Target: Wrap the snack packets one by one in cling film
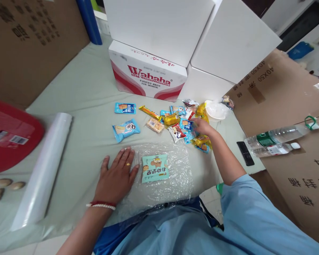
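My left hand [116, 177] lies flat with fingers spread, at the left edge of a clear plastic film sheet [179, 177]. On the film, a mint-green snack packet [155, 168] with a cartoon squirrel lies flat, beside my left thumb. My right hand [202, 126] reaches into a loose pile of snacks, its fingertips closed at the right edge of a blue snack packet [186, 124]. Around it lie yellow-wrapped snacks [172, 119], a red and white packet [177, 133] and a pale wrapped biscuit [155, 125]. Two more blue packets, one flat [125, 108] and one puffed [126, 130], lie farther left.
A Wahaha carton [149, 76] and white boxes [159, 28] stand at the back. A roll of film [44, 170] and a red object [13, 136] lie left. A white bowl [215, 115], a black phone [245, 153] and plastic bottles [279, 136] are at the right.
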Motion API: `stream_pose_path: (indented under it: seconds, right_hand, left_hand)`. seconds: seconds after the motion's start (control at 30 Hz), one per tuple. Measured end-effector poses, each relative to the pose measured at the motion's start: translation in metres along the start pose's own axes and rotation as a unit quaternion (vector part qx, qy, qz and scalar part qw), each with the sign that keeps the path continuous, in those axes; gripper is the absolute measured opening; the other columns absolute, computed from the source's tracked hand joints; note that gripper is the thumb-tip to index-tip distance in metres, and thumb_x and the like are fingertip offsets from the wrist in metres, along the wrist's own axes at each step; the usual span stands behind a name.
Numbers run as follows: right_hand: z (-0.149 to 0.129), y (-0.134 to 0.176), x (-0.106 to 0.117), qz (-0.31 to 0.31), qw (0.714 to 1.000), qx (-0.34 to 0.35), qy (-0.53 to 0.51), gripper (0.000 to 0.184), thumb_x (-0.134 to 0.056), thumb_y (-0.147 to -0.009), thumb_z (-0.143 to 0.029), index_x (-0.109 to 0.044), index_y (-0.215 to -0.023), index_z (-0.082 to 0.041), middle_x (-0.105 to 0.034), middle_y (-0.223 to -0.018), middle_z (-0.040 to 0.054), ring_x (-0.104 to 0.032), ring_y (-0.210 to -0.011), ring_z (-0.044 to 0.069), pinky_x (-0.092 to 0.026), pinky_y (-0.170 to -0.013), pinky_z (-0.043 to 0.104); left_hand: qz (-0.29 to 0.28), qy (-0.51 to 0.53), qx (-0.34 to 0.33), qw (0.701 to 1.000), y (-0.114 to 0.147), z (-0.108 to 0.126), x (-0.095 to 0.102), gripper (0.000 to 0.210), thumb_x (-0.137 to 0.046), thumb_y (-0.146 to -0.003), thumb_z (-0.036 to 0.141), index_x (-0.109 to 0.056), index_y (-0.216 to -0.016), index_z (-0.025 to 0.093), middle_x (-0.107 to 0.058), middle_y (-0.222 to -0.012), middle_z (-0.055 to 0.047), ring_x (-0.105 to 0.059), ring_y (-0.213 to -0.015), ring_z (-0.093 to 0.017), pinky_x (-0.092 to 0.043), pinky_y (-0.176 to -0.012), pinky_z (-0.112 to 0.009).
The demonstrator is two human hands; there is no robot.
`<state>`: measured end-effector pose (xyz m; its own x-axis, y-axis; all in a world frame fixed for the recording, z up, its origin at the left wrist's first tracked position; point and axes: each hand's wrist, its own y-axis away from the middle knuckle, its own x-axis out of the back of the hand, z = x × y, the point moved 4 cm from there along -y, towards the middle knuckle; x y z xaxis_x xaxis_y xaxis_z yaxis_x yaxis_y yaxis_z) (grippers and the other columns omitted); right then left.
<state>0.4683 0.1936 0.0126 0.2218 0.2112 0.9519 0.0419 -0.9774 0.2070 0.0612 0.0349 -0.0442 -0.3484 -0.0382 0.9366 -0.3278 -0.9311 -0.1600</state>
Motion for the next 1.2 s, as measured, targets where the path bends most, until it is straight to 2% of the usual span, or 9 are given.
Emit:
stream_pose_path:
  seconds: [0.2, 0.33, 0.57, 0.63, 0.73, 0.83, 0.97, 1.03, 1.2]
  right_hand:
    - [0.000, 0.009, -0.018, 0.002, 0.997, 0.083, 0.002, 0.068, -0.071, -0.088, -0.029, -0.053, -0.152, -0.015, -0.056, -0.151, 0.0160, -0.052, -0.138, 0.031, -0.034, -0.120, 0.045]
    - [-0.006, -0.001, -0.023, 0.057, 0.997, 0.047, 0.000, 0.061, -0.077, -0.085, -0.033, -0.064, -0.143, -0.019, -0.064, -0.140, 0.0152, -0.059, -0.126, 0.030, -0.043, -0.111, 0.041]
    - [0.009, 0.000, -0.013, 0.145, 0.986, -0.032, -0.078, 0.032, -0.062, -0.090, -0.020, -0.075, -0.117, -0.008, -0.076, -0.096, 0.0160, -0.069, -0.087, 0.023, -0.053, -0.091, 0.041]
    - [0.019, 0.007, -0.007, 0.192, 0.959, -0.064, -0.196, 0.027, -0.067, -0.088, -0.024, -0.077, -0.106, -0.008, -0.075, -0.087, 0.0130, -0.068, -0.077, 0.018, -0.054, -0.084, 0.038]
    - [0.021, 0.026, 0.005, 0.270, 0.871, -0.085, -0.403, 0.025, -0.077, -0.077, -0.030, -0.078, -0.096, -0.015, -0.074, -0.082, 0.0044, -0.066, -0.070, 0.016, -0.058, -0.072, 0.034]
    - [-0.011, 0.052, 0.012, 0.223, 0.822, -0.037, -0.523, 0.033, -0.085, -0.070, -0.034, -0.079, -0.100, -0.021, -0.075, -0.084, 0.0003, -0.068, -0.069, 0.016, -0.059, -0.065, 0.031]
    - [-0.095, 0.090, -0.018, -0.018, 0.866, 0.065, -0.495, 0.029, -0.087, -0.075, -0.040, -0.082, -0.100, -0.024, -0.078, -0.091, 0.0024, -0.070, -0.075, 0.017, -0.059, -0.072, 0.032]
    - [-0.133, 0.105, -0.043, -0.088, 0.879, 0.131, -0.450, 0.025, -0.080, -0.084, -0.041, -0.082, -0.103, -0.024, -0.078, -0.097, 0.0038, -0.071, -0.082, 0.018, -0.058, -0.078, 0.033]
    - [-0.174, 0.113, -0.087, -0.021, 0.942, 0.243, -0.232, 0.021, -0.063, -0.097, -0.026, -0.080, -0.107, -0.020, -0.074, -0.100, 0.0102, -0.065, -0.095, 0.024, -0.052, -0.091, 0.042]
  left_hand:
    - [-0.005, -0.010, 0.002, 1.000, 0.000, -0.001, -0.002, 0.063, -0.027, -0.105, 0.043, -0.035, -0.161, 0.017, -0.038, -0.165, -0.014, -0.036, -0.154, -0.031, -0.008, -0.128, -0.063]
    - [-0.023, -0.017, 0.006, 1.000, -0.001, 0.002, 0.000, 0.062, -0.027, -0.105, 0.042, -0.038, -0.160, 0.015, -0.036, -0.166, -0.014, -0.034, -0.155, -0.031, -0.008, -0.128, -0.062]
    - [-0.035, -0.006, 0.019, 0.999, 0.001, 0.005, 0.003, 0.060, -0.030, -0.106, 0.041, -0.036, -0.160, 0.016, -0.034, -0.168, -0.013, -0.029, -0.157, -0.028, -0.006, -0.130, -0.059]
    - [-0.032, -0.003, 0.021, 0.999, 0.001, 0.005, 0.004, 0.060, -0.030, -0.106, 0.041, -0.035, -0.161, 0.016, -0.033, -0.168, -0.013, -0.028, -0.157, -0.028, -0.006, -0.130, -0.059]
    - [-0.031, -0.001, 0.023, 0.999, 0.002, 0.005, 0.004, 0.060, -0.030, -0.107, 0.041, -0.035, -0.161, 0.017, -0.033, -0.168, -0.012, -0.029, -0.157, -0.027, -0.006, -0.130, -0.058]
    - [-0.029, 0.002, 0.022, 0.999, 0.002, 0.005, 0.005, 0.059, -0.031, -0.106, 0.042, -0.036, -0.161, 0.019, -0.034, -0.168, -0.012, -0.029, -0.157, -0.028, -0.008, -0.130, -0.058]
    - [-0.025, 0.006, 0.019, 0.999, 0.002, 0.004, 0.005, 0.059, -0.033, -0.106, 0.041, -0.035, -0.161, 0.020, -0.035, -0.167, -0.012, -0.030, -0.157, -0.028, -0.010, -0.129, -0.059]
    - [-0.022, 0.008, 0.017, 1.000, 0.002, 0.004, 0.005, 0.059, -0.033, -0.106, 0.041, -0.036, -0.161, 0.019, -0.035, -0.167, -0.012, -0.030, -0.157, -0.028, -0.010, -0.129, -0.060]
    - [-0.012, 0.010, 0.011, 1.000, 0.002, 0.003, 0.003, 0.059, -0.034, -0.107, 0.041, -0.036, -0.160, 0.017, -0.037, -0.166, -0.014, -0.032, -0.156, -0.029, -0.010, -0.129, -0.062]
